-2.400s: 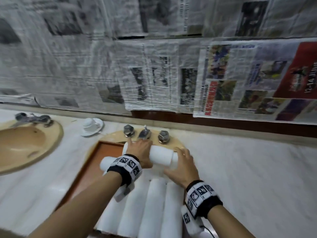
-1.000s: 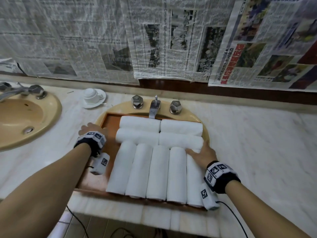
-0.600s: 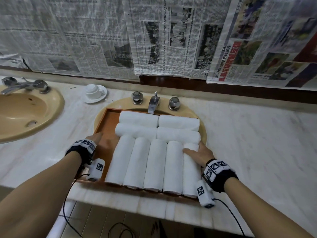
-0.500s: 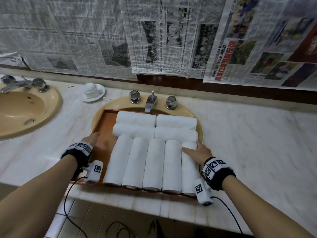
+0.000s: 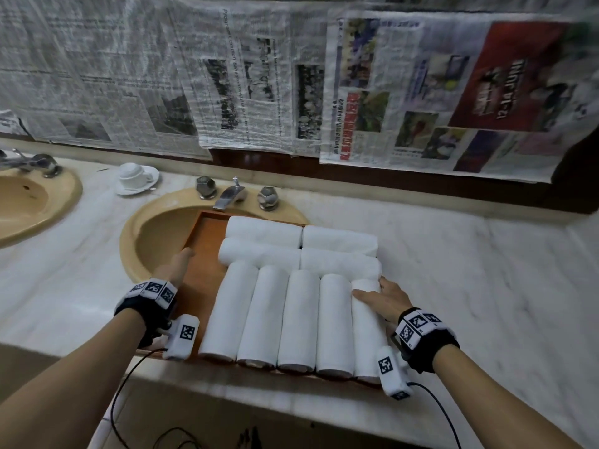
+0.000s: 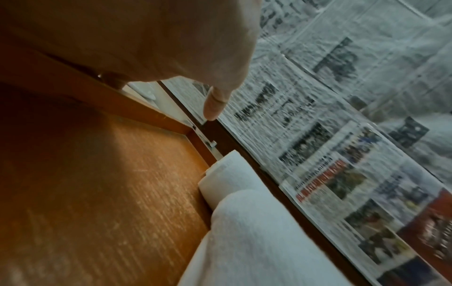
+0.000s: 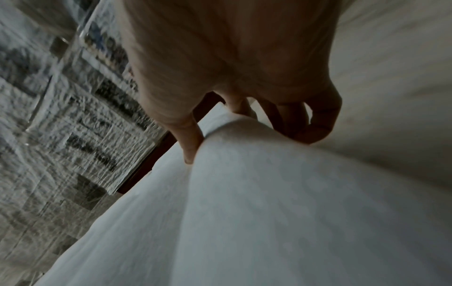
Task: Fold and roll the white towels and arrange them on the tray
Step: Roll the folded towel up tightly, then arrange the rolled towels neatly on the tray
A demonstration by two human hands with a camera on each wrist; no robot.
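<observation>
A white marble counter [image 5: 453, 286] fills the middle of the frame. Two tan sinks sit in it — one sink [image 5: 152, 228] in the middle, another sink [image 5: 29, 202] at the left edge. A white cup [image 5: 131, 172] lies tipped on a saucer [image 5: 142, 184] between them. Newspapers [image 5: 291, 85] cover the wall above.

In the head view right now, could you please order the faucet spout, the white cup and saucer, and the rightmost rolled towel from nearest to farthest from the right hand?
1. Rightmost rolled towel: directly under the right hand, touching it.
2. Faucet spout: behind the tray, up and left.
3. White cup and saucer: far left on the counter.
</observation>
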